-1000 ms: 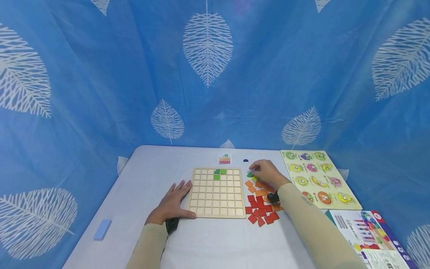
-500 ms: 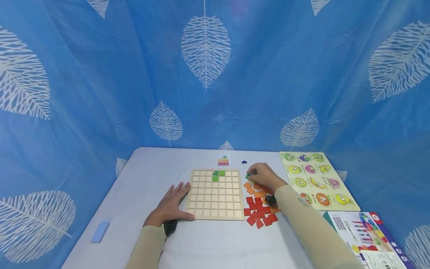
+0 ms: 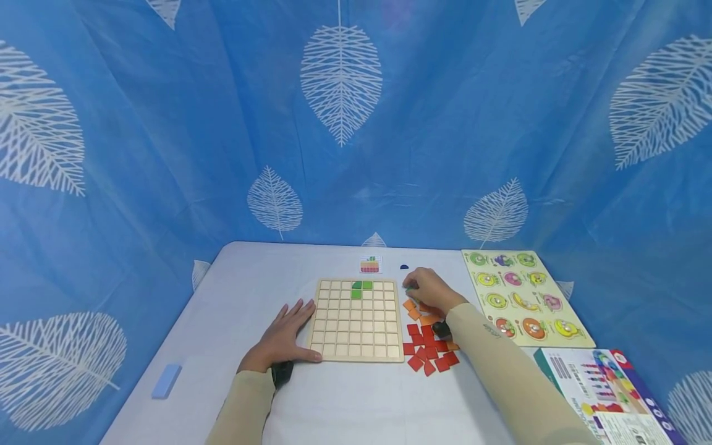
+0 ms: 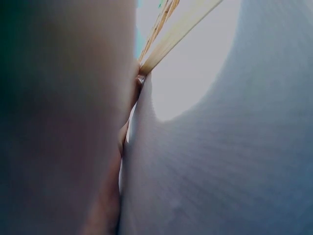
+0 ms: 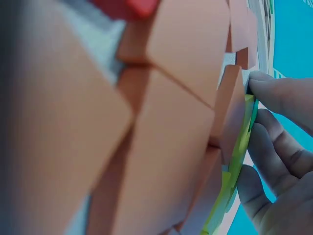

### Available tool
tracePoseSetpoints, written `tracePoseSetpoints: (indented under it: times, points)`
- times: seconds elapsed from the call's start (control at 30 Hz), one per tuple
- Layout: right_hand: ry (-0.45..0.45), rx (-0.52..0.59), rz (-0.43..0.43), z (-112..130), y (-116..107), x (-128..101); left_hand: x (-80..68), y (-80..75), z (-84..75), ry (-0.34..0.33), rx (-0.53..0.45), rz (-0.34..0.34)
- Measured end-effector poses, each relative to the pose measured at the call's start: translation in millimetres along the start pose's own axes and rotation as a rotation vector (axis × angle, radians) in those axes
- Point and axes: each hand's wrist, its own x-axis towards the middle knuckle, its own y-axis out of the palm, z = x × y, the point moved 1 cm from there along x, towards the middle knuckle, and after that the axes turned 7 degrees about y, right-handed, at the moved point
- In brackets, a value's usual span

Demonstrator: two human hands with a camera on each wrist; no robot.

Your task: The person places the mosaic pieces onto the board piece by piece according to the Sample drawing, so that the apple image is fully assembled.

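The green tile (image 3: 410,289) you're picking is a thin, flat square, stiff and very light by the look of it, with a smooth painted face that may slide, so take it by its opposite edges rather than its face. It sits at the far end of the loose pile of orange tiles (image 3: 421,311) and red tiles (image 3: 429,352), just right of the board (image 3: 356,320). Your right hand (image 3: 429,289) has its fingers (image 5: 281,95) curled onto the tile's edge, pinching it. Your left hand (image 3: 280,339) lies flat with straight fingers, thumb touching the board's near left corner. Three green tiles (image 3: 360,288) already fill cells near the board's far edge. A pattern card (image 3: 370,264) lies beyond it.
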Motion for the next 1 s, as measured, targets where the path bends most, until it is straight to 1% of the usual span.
tracePoseSetpoints:
  times: [0.2,0.33,0.6,0.8,1.0]
  points:
    - [0.022,0.001,-0.015,2.1,0.4,-1.1,1.4,-1.1,1.4,0.01,-0.004,-0.004]
    - [0.019,-0.013,-0.025,2.8,1.2,-1.6,2.0,-1.2,1.3,0.009,-0.012,-0.002]
    - [0.036,0.001,-0.006,0.7,5.8,-0.8,1.3,1.4,0.0,-0.012,-0.014,0.005]
    - [0.023,-0.005,-0.011,1.5,5.5,-1.2,1.2,-0.2,-1.7,-0.007,-0.019,0.013]
    - [-0.011,-0.032,-0.021,2.8,4.0,-1.7,1.8,-0.1,0.3,0.002,-0.005,-0.001]
